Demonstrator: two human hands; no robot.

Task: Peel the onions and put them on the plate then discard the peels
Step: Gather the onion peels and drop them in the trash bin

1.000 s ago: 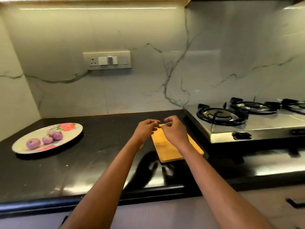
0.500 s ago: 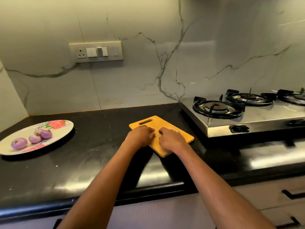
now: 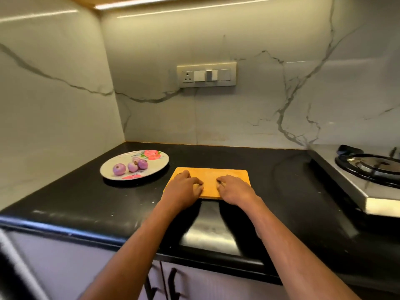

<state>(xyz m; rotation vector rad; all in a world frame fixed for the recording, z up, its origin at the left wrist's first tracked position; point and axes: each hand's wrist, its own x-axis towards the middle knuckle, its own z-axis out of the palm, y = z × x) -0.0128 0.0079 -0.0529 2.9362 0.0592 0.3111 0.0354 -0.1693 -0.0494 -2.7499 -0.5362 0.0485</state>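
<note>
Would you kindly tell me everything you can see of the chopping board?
The chopping board is a flat rectangle, orange-tan, wooden-looking, with rounded corners. It lies flat on the black counter, right of the plate and apart from it. The left hand and right hand rest on its near part, fingers curled. No peels are discernible.

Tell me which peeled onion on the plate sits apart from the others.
The leftmost onion; the other onions huddle together right of it on the floral plate.
</note>
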